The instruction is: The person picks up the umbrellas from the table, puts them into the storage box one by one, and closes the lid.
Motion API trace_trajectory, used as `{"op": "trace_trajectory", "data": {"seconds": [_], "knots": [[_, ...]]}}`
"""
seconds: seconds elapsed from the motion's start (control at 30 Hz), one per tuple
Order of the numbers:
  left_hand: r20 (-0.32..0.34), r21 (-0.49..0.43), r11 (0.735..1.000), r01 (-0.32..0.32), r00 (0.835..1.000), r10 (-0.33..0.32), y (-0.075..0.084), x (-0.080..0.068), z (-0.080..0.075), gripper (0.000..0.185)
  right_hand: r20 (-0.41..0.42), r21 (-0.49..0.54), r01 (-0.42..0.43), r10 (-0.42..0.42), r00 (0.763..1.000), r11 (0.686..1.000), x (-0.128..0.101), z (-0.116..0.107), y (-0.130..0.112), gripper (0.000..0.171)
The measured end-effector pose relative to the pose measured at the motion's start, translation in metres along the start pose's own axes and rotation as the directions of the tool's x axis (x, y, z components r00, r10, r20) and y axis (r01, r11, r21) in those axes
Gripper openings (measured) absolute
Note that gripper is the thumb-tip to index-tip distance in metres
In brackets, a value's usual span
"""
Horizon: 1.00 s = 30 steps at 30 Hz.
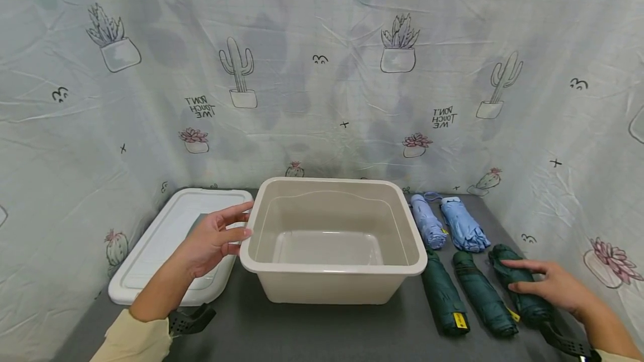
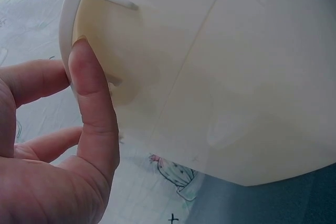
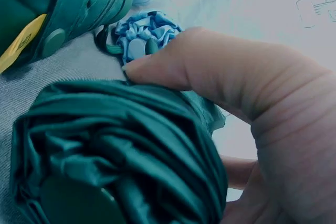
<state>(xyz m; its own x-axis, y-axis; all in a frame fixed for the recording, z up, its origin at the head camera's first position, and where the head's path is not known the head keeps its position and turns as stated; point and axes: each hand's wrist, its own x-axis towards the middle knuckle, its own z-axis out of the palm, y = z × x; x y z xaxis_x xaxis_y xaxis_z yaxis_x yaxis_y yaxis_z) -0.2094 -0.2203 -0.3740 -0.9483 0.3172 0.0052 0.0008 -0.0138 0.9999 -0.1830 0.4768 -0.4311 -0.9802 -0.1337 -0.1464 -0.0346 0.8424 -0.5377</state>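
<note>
A beige plastic bin stands upright, its inside bare. My left hand touches the bin's left rim, with thumb and fingers nearly straight; in the left wrist view the thumb lies against the rim's edge. At the right, my right hand grips the rightmost dark green folded umbrella, which lies on the table. The right wrist view shows the thumb across its top and other fingers at its side, partly hidden. Two more green folded umbrellas, a middle one and a left one, lie alongside.
Two light blue folded umbrellas lie behind the green ones. A white lid lies left of the bin, a grey patch on it partly covered by my left hand. Printed curtain surrounds the grey table at back and sides.
</note>
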Motion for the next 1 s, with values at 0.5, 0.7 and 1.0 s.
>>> {"op": "trace_trajectory", "data": {"seconds": [0.5, 0.7, 1.0], "knots": [[0.030, -0.012, 1.000, -0.028, 0.999, 0.028, 0.000, 0.000, 0.000, 0.068, -0.019, 0.018, -0.037, 0.037, 0.999, 0.999, 0.000, -0.010, -0.024, 0.067], [0.032, -0.001, 1.000, -0.025, 0.999, 0.025, 0.001, 0.000, 0.000, 0.069, -0.028, 0.072, 0.004, -0.002, 1.000, 0.997, 0.002, -0.010, -0.036, 0.065], [0.031, 0.004, 1.000, -0.028, 0.999, 0.028, 0.001, 0.002, -0.002, 0.068, -0.027, 0.162, 0.031, -0.027, 0.999, 0.986, 0.005, -0.012, -0.059, 0.063]]}}
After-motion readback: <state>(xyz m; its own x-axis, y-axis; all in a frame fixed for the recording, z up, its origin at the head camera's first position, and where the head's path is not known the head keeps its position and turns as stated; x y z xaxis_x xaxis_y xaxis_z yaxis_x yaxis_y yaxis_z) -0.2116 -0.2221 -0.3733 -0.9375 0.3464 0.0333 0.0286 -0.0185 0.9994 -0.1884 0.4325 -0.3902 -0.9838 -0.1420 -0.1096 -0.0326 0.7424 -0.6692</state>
